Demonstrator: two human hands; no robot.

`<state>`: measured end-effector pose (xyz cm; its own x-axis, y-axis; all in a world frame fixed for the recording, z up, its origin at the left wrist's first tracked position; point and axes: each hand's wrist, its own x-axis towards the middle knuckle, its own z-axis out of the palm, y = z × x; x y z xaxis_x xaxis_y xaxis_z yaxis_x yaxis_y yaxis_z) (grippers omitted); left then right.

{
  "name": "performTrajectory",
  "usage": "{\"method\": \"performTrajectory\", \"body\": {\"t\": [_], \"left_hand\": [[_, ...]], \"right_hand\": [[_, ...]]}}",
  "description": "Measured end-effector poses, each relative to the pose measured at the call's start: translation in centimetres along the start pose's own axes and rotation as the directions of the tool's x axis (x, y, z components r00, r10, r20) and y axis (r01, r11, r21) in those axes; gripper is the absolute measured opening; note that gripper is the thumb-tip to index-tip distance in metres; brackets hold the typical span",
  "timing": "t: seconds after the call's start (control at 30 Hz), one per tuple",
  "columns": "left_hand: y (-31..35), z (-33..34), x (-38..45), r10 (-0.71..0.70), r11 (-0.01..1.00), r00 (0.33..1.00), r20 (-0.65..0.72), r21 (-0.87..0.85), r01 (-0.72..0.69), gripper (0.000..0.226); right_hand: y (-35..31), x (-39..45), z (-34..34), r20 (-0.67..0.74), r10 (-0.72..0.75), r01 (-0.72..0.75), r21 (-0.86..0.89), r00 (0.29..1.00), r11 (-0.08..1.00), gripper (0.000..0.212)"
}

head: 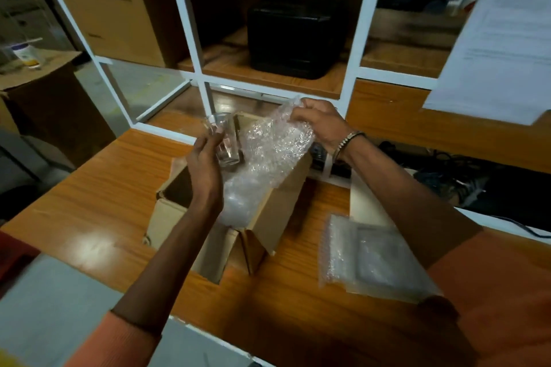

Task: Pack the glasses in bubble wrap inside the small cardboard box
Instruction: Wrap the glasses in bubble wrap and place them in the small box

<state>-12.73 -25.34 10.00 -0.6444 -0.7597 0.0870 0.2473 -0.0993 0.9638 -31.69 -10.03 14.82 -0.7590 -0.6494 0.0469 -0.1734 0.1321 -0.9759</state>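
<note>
A small open cardboard box (277,211) stands on the wooden table (98,202), its flaps spread outward. My left hand (205,164) holds a clear drinking glass (225,140) upright above the box's far side. My right hand (320,125) pinches the top edge of a sheet of bubble wrap (274,146), which hangs from it down into the box. Glass and wrap are close together, and I cannot tell whether they touch.
More folded bubble wrap sheets (366,259) lie on the table right of the box. Behind is a white-framed glass partition (348,74) with a black device (298,36) on a shelf. Large cardboard boxes (110,6) stand at the left. Cables (447,176) lie at the right.
</note>
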Motion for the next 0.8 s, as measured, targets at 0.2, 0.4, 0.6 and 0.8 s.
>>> {"method": "performTrajectory", "body": {"t": [0.2,0.4,0.6,0.8], "left_hand": [[0.0,8.2,-4.9,0.035,0.997,0.976,0.216,-0.070,-0.020,0.050],[-2.7,14.0,-10.4,-0.132,0.981,0.883,0.451,-0.069,0.182,0.027],[-4.6,17.5,-13.9,-0.261,0.920,0.793,0.550,-0.107,0.378,0.043],[-5.9,18.7,-14.5,-0.316,0.899,0.787,0.529,-0.097,0.426,0.049]], "right_hand": [[2.0,-7.1,-7.6,-0.111,0.079,-0.066,0.120,0.991,0.991,0.014],[6.6,-12.3,-13.7,-0.373,0.189,-0.189,0.036,0.908,0.981,0.024],[9.2,-15.6,-17.4,-0.570,0.147,-0.214,-0.054,0.809,0.975,0.030],[9.0,-17.2,-18.2,-0.521,0.195,-0.272,-0.075,0.831,0.959,0.040]]}}
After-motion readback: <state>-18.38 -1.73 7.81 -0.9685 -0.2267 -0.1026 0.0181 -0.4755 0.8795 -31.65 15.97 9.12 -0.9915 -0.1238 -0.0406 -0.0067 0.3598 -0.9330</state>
